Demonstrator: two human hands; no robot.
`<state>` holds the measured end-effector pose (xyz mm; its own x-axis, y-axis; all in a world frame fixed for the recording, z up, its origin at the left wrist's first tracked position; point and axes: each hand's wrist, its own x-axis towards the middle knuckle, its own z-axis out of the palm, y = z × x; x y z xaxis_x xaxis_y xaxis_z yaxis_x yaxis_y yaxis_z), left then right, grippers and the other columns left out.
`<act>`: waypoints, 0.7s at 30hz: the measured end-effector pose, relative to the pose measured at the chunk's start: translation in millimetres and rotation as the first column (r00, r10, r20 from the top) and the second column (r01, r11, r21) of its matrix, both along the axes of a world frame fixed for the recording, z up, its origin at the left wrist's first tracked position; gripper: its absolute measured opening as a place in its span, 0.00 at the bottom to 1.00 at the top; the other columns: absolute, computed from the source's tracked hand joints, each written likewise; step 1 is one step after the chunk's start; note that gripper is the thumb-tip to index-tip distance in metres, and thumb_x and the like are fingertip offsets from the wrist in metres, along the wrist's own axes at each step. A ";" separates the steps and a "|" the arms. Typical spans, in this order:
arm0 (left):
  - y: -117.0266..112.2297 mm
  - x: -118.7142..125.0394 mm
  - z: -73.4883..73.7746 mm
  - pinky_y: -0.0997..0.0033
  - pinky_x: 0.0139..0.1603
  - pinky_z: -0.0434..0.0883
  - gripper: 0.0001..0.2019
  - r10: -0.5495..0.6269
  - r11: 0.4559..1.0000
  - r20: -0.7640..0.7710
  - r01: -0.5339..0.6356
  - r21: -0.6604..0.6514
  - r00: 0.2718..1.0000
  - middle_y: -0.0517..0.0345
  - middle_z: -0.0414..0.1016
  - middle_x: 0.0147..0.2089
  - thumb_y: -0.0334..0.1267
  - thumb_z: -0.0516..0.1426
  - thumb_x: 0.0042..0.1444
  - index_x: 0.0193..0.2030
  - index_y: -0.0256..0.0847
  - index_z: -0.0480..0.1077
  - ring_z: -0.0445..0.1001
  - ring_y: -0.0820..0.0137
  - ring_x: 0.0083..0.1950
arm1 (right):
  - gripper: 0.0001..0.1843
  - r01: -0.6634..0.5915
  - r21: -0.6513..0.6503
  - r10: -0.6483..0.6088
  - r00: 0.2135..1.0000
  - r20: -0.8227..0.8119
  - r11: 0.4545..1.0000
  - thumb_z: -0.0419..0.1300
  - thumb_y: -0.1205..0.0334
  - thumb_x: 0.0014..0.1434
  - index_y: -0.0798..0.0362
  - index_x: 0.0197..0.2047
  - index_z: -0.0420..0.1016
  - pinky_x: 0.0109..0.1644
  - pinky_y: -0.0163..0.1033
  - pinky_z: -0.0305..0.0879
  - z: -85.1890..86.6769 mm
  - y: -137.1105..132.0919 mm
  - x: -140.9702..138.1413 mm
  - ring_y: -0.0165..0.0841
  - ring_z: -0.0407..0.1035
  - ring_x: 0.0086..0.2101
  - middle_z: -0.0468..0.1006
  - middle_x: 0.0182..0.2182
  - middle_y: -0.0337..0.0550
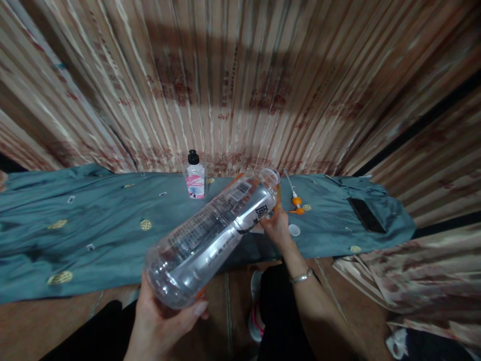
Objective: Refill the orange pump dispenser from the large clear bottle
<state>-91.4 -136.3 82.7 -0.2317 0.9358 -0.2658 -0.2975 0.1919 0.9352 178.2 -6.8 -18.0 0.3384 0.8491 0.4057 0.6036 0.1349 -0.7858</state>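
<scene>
A large clear plastic bottle (210, 240) with printed labels lies tilted across both my hands, its mouth up to the right. My left hand (169, 311) grips its base end at the lower left. Near the neck, my right hand (277, 223), with a bracelet at the wrist, closes around the bottle's far side. The bottle's neck is uncapped. Just right of my right hand, an orange and white pump head (296, 202) with a long tube lies on the cloth. A small white round cap (294, 230) rests close to my right wrist.
A small bottle with a black cap and pink label (195, 180) stands upright at the back. A dark phone (365, 215) lies at the right. The teal patterned cloth (112, 240) covers the narrow surface, with pleated curtains (233, 90) behind it.
</scene>
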 end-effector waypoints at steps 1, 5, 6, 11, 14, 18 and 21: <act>0.1 -0.1 -0.4 0.67 0.20 0.77 0.40 0.002 1.000 0.002 -0.002 0.001 1.000 0.60 0.82 0.30 0.52 0.83 0.22 0.41 0.45 0.69 0.70 0.70 0.19 | 0.31 -0.005 0.005 0.005 1.000 -0.002 1.000 0.70 0.49 0.53 0.51 0.57 0.73 0.47 0.52 0.80 0.5 -0.1 0.0 0.51 0.84 0.45 0.87 0.46 0.53; 0.2 -0.6 -1.0 0.69 0.21 0.76 0.40 -0.010 1.000 0.007 0.010 -0.002 1.000 0.62 0.81 0.28 0.51 0.83 0.23 0.41 0.46 0.68 0.71 0.69 0.19 | 0.31 -0.027 0.019 0.027 1.000 -0.006 0.999 0.70 0.49 0.54 0.51 0.58 0.72 0.50 0.53 0.80 1.6 -0.4 0.3 0.51 0.83 0.46 0.86 0.48 0.54; 0.2 -0.9 -0.8 0.69 0.21 0.77 0.40 -0.015 1.000 0.009 0.015 -0.007 1.000 0.63 0.80 0.27 0.51 0.83 0.24 0.41 0.46 0.68 0.71 0.69 0.20 | 0.31 -0.027 0.015 0.027 1.000 -0.005 1.000 0.70 0.49 0.54 0.51 0.58 0.72 0.50 0.53 0.80 1.6 -0.3 0.4 0.51 0.83 0.46 0.86 0.48 0.53; 0.7 -2.8 -0.4 0.69 0.21 0.77 0.44 -0.026 1.000 -0.020 0.026 0.002 0.999 0.63 0.81 0.31 0.52 0.82 0.25 0.49 0.45 0.69 0.73 0.68 0.20 | 0.31 -0.007 0.008 0.007 1.000 0.005 1.000 0.70 0.49 0.52 0.51 0.57 0.73 0.50 0.54 0.80 0.1 0.7 0.5 0.51 0.83 0.46 0.87 0.47 0.53; 1.1 -3.9 -1.4 0.68 0.22 0.77 0.44 -0.039 0.999 -0.036 0.040 0.013 0.999 0.65 0.79 0.29 0.53 0.82 0.26 0.50 0.45 0.69 0.72 0.68 0.20 | 0.31 0.005 0.006 -0.005 1.000 0.012 1.000 0.70 0.49 0.52 0.51 0.57 0.73 0.50 0.54 0.80 -0.8 1.4 0.6 0.51 0.83 0.46 0.87 0.46 0.52; 0.9 -3.4 -2.9 0.69 0.21 0.76 0.43 -0.036 0.999 -0.035 0.037 0.019 0.999 0.63 0.80 0.30 0.53 0.82 0.26 0.48 0.45 0.69 0.72 0.69 0.20 | 0.31 0.016 -0.005 -0.015 1.000 0.025 1.000 0.70 0.50 0.52 0.50 0.57 0.73 0.50 0.53 0.79 -1.8 2.0 1.4 0.50 0.83 0.45 0.87 0.45 0.50; 0.7 -1.8 -2.2 0.69 0.21 0.76 0.41 -0.021 1.000 -0.043 0.022 0.016 0.999 0.61 0.83 0.32 0.54 0.82 0.25 0.44 0.46 0.68 0.72 0.69 0.20 | 0.29 0.004 -0.003 -0.004 1.000 0.029 1.000 0.70 0.49 0.53 0.50 0.55 0.73 0.50 0.52 0.79 -2.2 2.3 1.7 0.50 0.83 0.45 0.87 0.46 0.51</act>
<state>-93.2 -135.6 80.4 -0.2222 0.9448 -0.2410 -0.2529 0.1828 0.9501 179.9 -4.5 -20.2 0.3299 0.8491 0.4127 0.6266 0.1300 -0.7684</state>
